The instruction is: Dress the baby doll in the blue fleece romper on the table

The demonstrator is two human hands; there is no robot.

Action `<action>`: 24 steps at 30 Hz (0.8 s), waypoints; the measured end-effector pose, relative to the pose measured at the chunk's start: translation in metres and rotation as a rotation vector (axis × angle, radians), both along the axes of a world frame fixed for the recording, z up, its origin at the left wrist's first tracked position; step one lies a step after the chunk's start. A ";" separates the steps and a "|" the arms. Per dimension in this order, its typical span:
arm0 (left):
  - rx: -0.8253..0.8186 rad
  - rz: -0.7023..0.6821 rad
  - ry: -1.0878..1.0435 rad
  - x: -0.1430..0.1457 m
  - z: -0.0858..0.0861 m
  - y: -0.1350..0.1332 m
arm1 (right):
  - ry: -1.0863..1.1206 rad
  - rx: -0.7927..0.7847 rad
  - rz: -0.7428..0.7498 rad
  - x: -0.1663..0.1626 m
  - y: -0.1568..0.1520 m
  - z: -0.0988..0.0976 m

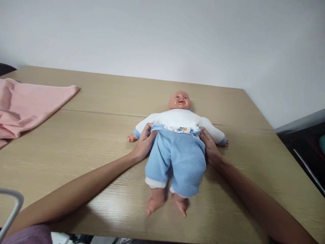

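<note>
A baby doll (179, 100) lies on its back on the wooden table, its head toward the wall and its bare feet toward me. It wears a white long-sleeved top (177, 117) with blue cuffs and blue pants (177, 152) with white hems. My left hand (146, 140) is closed on the waistband at the doll's hip on the left. At the opposite hip, my right hand (208, 144) grips the waistband too, its fingertips partly hidden by the cloth. Between the hands, a strip of printed white diaper (181, 129) shows above the waistband.
A pink cloth (33, 105) is spread over the left side of the table (101, 135). A white curved rail (15, 196) juts in at the lower left. Beyond the table's right edge stands a dark object (302, 145). A pale wall (162, 40) rises behind.
</note>
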State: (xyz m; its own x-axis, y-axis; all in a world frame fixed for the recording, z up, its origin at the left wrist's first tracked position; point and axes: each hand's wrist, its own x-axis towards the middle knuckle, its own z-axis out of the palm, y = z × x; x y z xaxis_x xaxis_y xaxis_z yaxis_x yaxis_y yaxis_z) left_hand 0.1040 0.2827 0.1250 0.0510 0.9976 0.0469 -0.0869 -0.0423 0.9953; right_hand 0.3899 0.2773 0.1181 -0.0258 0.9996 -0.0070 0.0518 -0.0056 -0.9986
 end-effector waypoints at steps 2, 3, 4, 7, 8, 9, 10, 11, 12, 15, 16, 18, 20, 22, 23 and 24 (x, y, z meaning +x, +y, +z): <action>-0.015 -0.047 -0.005 -0.002 0.001 0.001 | 0.031 -0.027 0.006 0.003 0.000 -0.001; -0.017 -0.060 -0.003 -0.003 0.002 0.001 | 0.046 -0.031 0.011 0.004 -0.002 0.000; -0.015 -0.071 0.007 -0.004 0.002 0.002 | 0.030 -0.011 0.029 0.005 -0.003 0.000; 0.058 -0.091 0.067 -0.009 0.004 0.003 | -0.120 0.158 0.065 0.009 -0.010 0.007; 0.103 -0.096 0.094 -0.011 0.005 0.004 | -0.183 0.238 0.068 0.010 -0.013 0.011; 0.158 -0.100 0.120 -0.013 0.006 0.005 | -0.238 0.320 0.073 0.011 -0.015 0.015; 0.213 -0.111 0.143 -0.015 0.008 0.006 | -0.282 0.395 0.086 0.012 -0.016 0.019; 0.264 -0.130 0.166 -0.017 0.009 0.006 | -0.319 0.459 0.112 0.012 -0.018 0.023; 0.307 -0.159 0.190 -0.018 0.011 0.007 | -0.353 0.507 0.151 0.012 -0.020 0.028; 0.367 -0.241 0.248 -0.023 0.017 0.007 | -0.443 0.539 0.239 0.011 -0.024 0.039; 0.363 -0.254 0.256 -0.023 0.018 0.007 | -0.453 0.513 0.260 0.011 -0.025 0.042; 0.325 -0.264 0.237 -0.024 0.021 0.008 | -0.409 0.422 0.298 0.010 -0.026 0.048; 0.248 -0.266 0.178 -0.022 0.023 0.011 | -0.299 0.308 0.325 0.009 -0.025 0.052; 0.159 -0.262 0.119 -0.018 0.025 0.014 | -0.190 0.204 0.302 0.008 -0.022 0.054; 0.121 -0.257 0.094 -0.015 0.026 0.015 | -0.156 0.164 0.275 0.007 -0.020 0.055; 0.091 -0.251 0.068 -0.013 0.026 0.017 | -0.136 0.136 0.245 0.006 -0.017 0.054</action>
